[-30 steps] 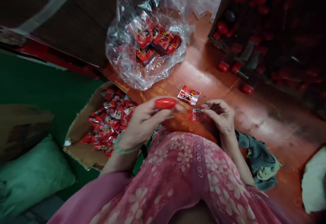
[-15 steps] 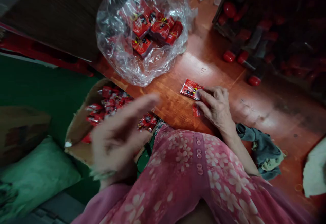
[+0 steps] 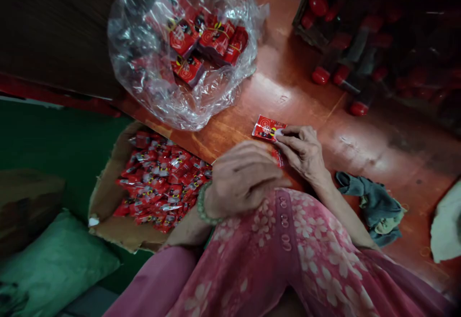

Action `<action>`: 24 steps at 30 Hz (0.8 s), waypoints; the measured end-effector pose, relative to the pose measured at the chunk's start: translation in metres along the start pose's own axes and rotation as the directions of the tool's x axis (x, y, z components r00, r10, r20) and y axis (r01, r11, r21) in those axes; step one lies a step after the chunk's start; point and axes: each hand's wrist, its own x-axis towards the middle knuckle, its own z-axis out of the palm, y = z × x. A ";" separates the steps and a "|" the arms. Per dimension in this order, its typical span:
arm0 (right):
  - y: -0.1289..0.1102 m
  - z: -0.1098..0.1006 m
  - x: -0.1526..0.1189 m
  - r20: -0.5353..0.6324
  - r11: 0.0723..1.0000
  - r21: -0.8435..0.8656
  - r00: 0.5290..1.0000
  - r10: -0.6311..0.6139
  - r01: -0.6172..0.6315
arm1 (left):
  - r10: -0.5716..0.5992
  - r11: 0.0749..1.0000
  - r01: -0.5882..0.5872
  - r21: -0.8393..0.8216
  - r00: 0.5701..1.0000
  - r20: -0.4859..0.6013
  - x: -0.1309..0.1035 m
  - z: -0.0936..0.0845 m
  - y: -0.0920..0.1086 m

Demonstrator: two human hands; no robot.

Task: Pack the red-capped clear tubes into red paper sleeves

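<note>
A flat pack of red printed wrappers [image 3: 264, 128] lies on the orange-brown table. My right hand [image 3: 304, 152] pinches its right end, thumb and fingertips closed beside a pale round spot. Part of another red printed piece [image 3: 277, 156] shows just below that hand. Slightly blurred, my left hand [image 3: 245, 177] hangs over the table's near edge in front of my body. Its fingers stretch loosely to the right and I see nothing in them; the palm is hidden. Behind its wrist stands a cardboard box [image 3: 103, 201] filled with small red wrapped packets [image 3: 158, 177].
A clear plastic bag [image 3: 194, 110] with banded bundles of red wrappers [image 3: 218, 36] sits at the table's upper left. Red-capped containers [image 3: 359, 108] lie at the upper right. A dark cloth [image 3: 376, 204] is by my right forearm. A pale green sack [image 3: 68, 259] rests lower left.
My left hand has swung right from over the cardboard box to near my right hand, uncovering the red packets. My right hand stays on the wrappers. The view has shifted slightly.
</note>
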 end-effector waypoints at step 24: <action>0.039 -0.090 0.078 0.066 0.921 -0.330 0.968 0.242 -0.208 | 0.380 0.540 -0.458 0.706 0.881 0.281 0.047 0.021 -0.061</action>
